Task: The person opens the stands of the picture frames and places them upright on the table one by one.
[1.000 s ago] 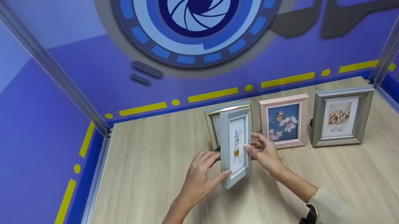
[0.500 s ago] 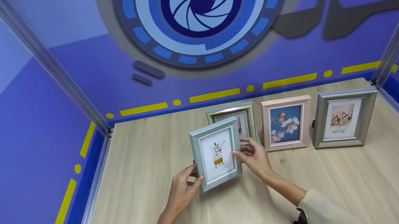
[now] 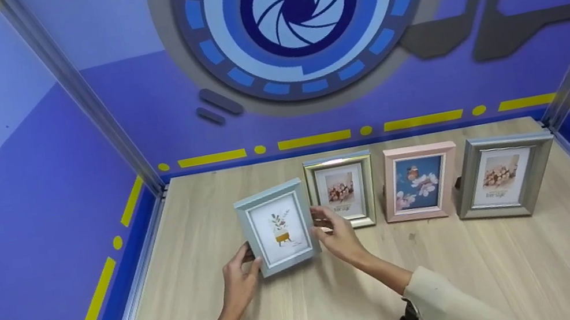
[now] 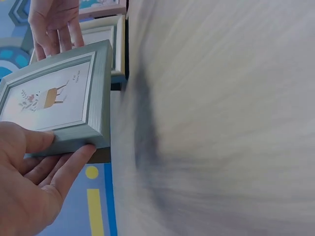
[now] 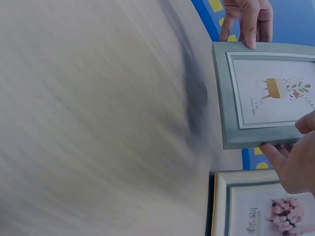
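Between both hands is a pale blue-green picture frame (image 3: 278, 228), its plant picture facing me, tilted slightly sideways. My left hand (image 3: 240, 284) grips the left edge, its thumb (image 4: 40, 141) on the front side and the other fingers along the side and behind. At the right edge my right hand (image 3: 342, 240) holds it with the thumb on the front border and fingers at the side. In the right wrist view, a shadow (image 5: 196, 101) lies on the table by the frame's bottom. Just right of it stands a gold-edged picture frame (image 3: 371, 191), partly overlapped by my right hand.
Further right stand a pink picture frame (image 3: 392, 188) with a blossom picture and a grey-silver picture frame (image 3: 541, 167). All stand near the back of the wooden table (image 3: 458, 276). Blue panel walls (image 3: 148, 114) enclose its back and sides.
Both hands have carried the blue-green frame leftward from in front of the gold-edged frame and turned its face toward me. The gold-edged frame now shows almost fully.
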Demonstrator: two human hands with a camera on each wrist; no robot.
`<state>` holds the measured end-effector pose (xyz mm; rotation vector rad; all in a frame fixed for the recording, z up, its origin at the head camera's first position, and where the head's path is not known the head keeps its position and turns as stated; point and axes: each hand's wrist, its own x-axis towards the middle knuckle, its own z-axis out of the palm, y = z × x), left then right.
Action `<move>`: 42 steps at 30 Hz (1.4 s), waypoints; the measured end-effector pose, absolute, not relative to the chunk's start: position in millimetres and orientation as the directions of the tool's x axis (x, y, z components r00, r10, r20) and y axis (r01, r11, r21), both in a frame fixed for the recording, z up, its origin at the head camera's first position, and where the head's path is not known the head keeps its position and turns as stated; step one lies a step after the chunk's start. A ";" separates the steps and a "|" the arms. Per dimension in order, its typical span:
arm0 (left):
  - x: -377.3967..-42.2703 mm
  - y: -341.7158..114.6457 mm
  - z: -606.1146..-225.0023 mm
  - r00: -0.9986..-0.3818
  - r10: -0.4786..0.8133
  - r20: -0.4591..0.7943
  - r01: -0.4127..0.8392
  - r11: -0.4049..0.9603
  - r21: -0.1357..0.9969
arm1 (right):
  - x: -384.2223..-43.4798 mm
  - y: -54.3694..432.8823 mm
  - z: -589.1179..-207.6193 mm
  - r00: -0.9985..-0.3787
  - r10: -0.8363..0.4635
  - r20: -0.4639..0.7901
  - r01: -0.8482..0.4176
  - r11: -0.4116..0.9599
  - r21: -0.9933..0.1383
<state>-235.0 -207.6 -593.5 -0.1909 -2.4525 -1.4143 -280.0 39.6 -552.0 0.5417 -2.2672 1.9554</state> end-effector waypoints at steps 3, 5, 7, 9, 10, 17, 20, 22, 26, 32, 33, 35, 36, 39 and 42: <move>-241.6 -213.1 -599.0 -0.944 -0.058 0.326 0.254 0.507 0.824 | -291.1 35.2 -565.8 -0.922 -0.251 0.296 -0.342 0.164 -0.925; -247.0 -216.0 -601.5 -0.946 -0.072 0.317 0.242 0.497 0.833 | -298.4 33.2 -573.9 -0.919 -0.283 0.276 -0.338 0.203 -0.919; -252.3 -218.3 -603.7 -0.950 -0.080 0.301 0.227 0.485 0.844 | -301.5 30.5 -574.7 -0.918 -0.304 0.256 -0.331 0.228 -0.916; -258.0 -219.2 -605.8 -0.953 -0.091 0.288 0.212 0.477 0.853 | -304.0 27.7 -575.5 -0.916 -0.317 0.246 -0.323 0.218 -0.921; -260.8 -219.5 -606.3 -0.955 -0.096 0.281 0.205 0.471 0.858 | -305.4 26.3 -576.1 -0.917 -0.320 0.239 -0.314 0.206 -0.927; -281.9 -216.0 -609.8 -0.961 -0.106 0.256 0.189 0.425 0.885 | -309.8 23.9 -577.2 -0.936 -0.302 0.184 -0.239 0.157 -0.958; -287.0 -214.1 -613.3 -0.964 -0.100 0.244 0.182 0.418 0.890 | -309.2 24.0 -578.3 -0.938 -0.304 0.167 -0.218 0.142 -0.966; -287.6 -213.7 -615.8 -0.967 -0.104 0.232 0.170 0.416 0.894 | -307.9 23.9 -579.6 -0.936 -0.312 0.162 -0.218 0.154 -0.964; -285.8 -214.2 -620.4 -0.972 -0.099 0.214 0.152 0.429 0.891 | -304.1 24.1 -582.8 -0.933 -0.335 0.134 -0.201 0.173 -0.964; -286.5 -216.4 -619.9 -0.977 -0.091 0.193 0.135 0.434 0.891 | -303.3 24.3 -585.1 -0.927 -0.349 0.141 -0.214 0.182 -0.960; -286.8 -216.3 -619.6 -0.978 -0.092 0.188 0.130 0.437 0.890 | -303.5 24.6 -585.2 -0.925 -0.351 0.143 -0.216 0.180 -0.960; -287.6 -215.4 -619.1 -0.978 -0.090 0.189 0.128 0.456 0.881 | -303.7 26.3 -584.6 -0.924 -0.356 0.143 -0.222 0.190 -0.956; -288.1 -214.5 -618.7 -0.977 -0.093 0.190 0.126 0.466 0.876 | -303.3 27.9 -583.9 -0.924 -0.358 0.136 -0.219 0.202 -0.955; -289.6 -211.4 -617.2 -0.972 -0.114 0.204 0.121 0.502 0.857 | -302.1 37.2 -579.8 -0.926 -0.360 0.114 -0.221 0.272 -0.937; -288.9 -207.5 -611.6 -0.945 -0.208 0.252 0.109 0.529 0.842 | -300.5 52.6 -571.4 -0.920 -0.376 0.106 -0.242 0.335 -0.911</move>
